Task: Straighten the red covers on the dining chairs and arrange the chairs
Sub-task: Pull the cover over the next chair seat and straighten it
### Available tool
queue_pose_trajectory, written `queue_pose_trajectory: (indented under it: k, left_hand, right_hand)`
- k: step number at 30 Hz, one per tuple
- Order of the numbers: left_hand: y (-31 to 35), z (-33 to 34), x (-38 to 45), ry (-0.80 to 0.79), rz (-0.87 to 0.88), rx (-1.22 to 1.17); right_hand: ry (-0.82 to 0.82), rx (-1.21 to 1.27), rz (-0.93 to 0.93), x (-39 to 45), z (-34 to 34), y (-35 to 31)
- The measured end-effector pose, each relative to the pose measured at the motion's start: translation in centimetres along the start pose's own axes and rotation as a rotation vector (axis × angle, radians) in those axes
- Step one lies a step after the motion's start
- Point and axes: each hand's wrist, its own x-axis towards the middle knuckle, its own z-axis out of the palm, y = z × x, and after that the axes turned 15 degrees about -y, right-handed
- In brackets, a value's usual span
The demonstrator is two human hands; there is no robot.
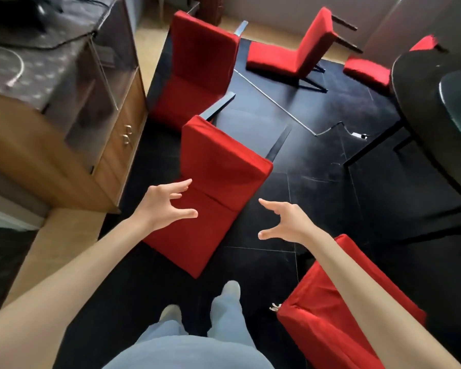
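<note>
— Hands first: what do you have on your feed?

— From where I watch, the left hand [168, 202] is spread, fingers bent like claws, holding nothing, over the nearest red fabric-covered dining chair [213, 187]. The right hand [285, 222] is likewise spread with hooked fingers, empty, over the glossy black tiled floor [330, 182] just beside that chair.

— And the chair itself?

— It lies tipped on the floor, a boxy padded slab of back and seat in matte red cloth, with dark flat metal legs [280, 142] pointing away from me. Whether the left hand touches the cloth I cannot tell.

— The other chairs?

— A second red-covered chair [197, 70] is beyond it, close to the wooden cabinet with metal handles [117, 123]. A third red chair [298, 49] lies on its side further back, thin dark legs out. A fourth red cushion [367, 73] shows partly behind the round dark glossy bench [421, 102] on the right. A fifth red-covered chair [330, 315] sits under my right forearm, its cloth wrinkled at the corner.

— Anything else?

— A patterned grey cloth [37, 67] drapes the cabinet top, a thin pale cable [338, 129] runs across the tiles, and light blue trouser legs [224, 315] stand below.
</note>
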Motion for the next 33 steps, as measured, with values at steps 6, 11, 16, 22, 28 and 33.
queue_pose_trajectory:
  k: [6,11,16,22,28,33]
  left_hand:
    - [-0.4,0.0,2.4,0.113,-0.135,-0.041]
    - [-0.3,0.8,4.7,0.194,-0.25,-0.065]
    - [-1.7,3.2,6.3,0.222,-0.383,-0.149]
    - [-5.8,7.4,7.7,0.174,-0.516,-0.328]
    - [-12.6,14.3,10.0,0.131,-0.601,-0.5]
    - [-19.6,21.7,12.1,0.189,-0.699,-0.639]
  right_hand:
    - [-0.083,-0.082,-0.142,6.1,-4.1,-0.4]
    - [-0.142,-0.059,-0.214,10.7,-6.6,0.7]
    - [-0.21,0.052,-0.177,14.3,-4.9,2.8]
    - [-0.237,0.262,-0.047,17.6,0.8,5.9]
    - [-0.229,0.325,0.069,23.6,6.7,9.6]
    - [-0.245,0.328,0.131,30.5,12.6,13.8]
